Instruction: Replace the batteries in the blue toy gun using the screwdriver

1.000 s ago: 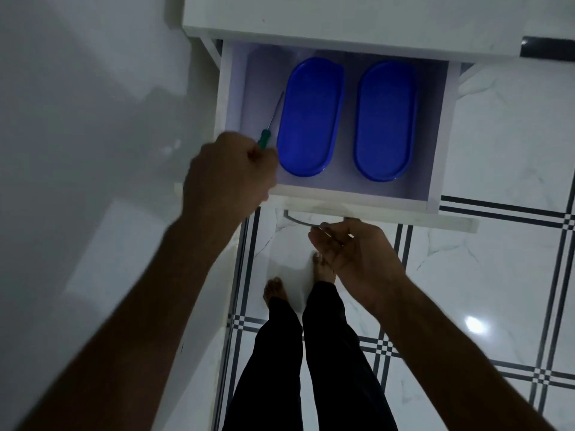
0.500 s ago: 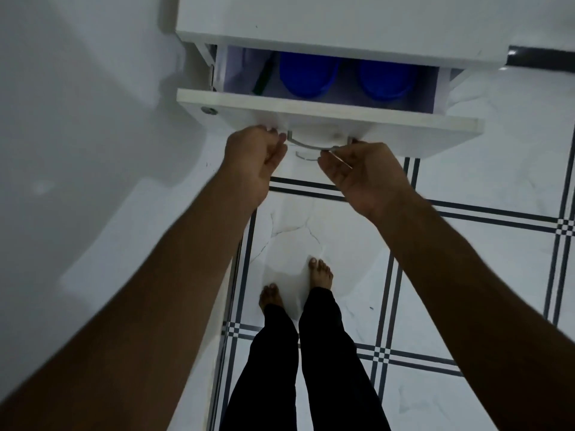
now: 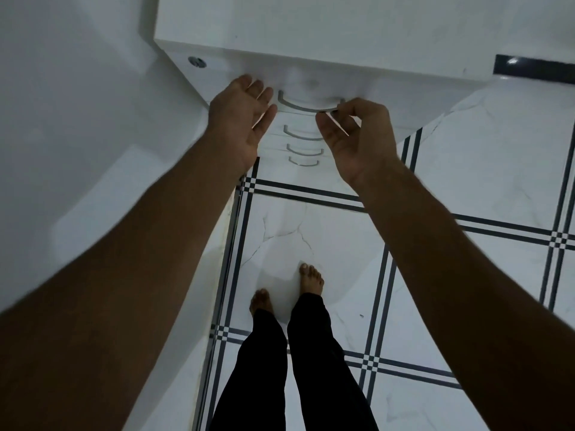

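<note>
Drawers of a white cabinet (image 3: pixel 311 35) fill the top of the view, all of them shut, and neither the blue toy gun nor the screwdriver can be seen anywhere, so I cannot tell where the two lie. The top drawer front (image 3: pixel 389 98) carries a curved metal handle (image 3: pixel 298 104), and three more handles of the same kind go down below it. The right hand (image 3: pixel 354 135) is at the right end of the top handle, its fingers curled and the fingertips pinching or hooking the metal; how firm this hold is, I cannot say. The left hand (image 3: pixel 239 119) is open, the fingers straight and a little spread, with the tips against the drawer front just left of the handle, and it holds nothing. Below, two bare feet (image 3: pixel 289 293) and dark trouser legs stand on a white marble floor (image 3: pixel 466 275) with dark stripes. Judged against the task, no tool is in either hand and the toy is out of view, so the battery work cannot be going on at this moment. The risk from here is small: a finger of the right hand could be squeezed between handle and front if the drawer is pressed harder, and a sharp pull could bring the drawer out too far toward the legs.
</note>
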`<state>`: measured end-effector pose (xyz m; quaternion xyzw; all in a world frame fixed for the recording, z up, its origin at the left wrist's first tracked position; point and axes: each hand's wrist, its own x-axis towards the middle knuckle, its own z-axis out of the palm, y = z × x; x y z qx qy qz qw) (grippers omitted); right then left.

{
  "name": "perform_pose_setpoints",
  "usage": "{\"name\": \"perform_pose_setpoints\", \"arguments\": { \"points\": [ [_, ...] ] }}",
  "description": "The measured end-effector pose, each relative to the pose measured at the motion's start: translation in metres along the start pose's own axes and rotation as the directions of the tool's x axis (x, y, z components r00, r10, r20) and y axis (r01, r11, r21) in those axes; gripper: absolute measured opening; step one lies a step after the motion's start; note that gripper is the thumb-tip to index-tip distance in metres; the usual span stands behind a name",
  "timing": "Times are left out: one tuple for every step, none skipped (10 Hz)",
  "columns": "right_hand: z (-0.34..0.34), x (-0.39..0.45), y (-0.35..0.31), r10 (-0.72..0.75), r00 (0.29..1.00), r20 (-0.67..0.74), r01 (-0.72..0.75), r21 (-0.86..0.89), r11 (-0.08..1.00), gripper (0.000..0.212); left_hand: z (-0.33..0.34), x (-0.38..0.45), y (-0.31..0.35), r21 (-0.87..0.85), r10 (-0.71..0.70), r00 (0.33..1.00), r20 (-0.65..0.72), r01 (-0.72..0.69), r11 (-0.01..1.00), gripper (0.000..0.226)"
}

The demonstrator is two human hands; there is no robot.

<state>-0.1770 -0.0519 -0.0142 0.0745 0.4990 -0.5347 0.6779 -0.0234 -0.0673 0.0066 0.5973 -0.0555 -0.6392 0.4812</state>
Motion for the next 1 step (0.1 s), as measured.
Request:
{"name": "perform_pose_setpoints", "arguments": {
  "points": [
    [-0.0073, -0.0017, -0.0029, 0.034, 0.999, 0.016, -0.033, -0.069, 0.997, 0.006, -0.0066, -0.0094, -0.0106, 0.067, 0.010, 0.999, -0.032, -0.008, 0.998, 0.039]
  ]
}}
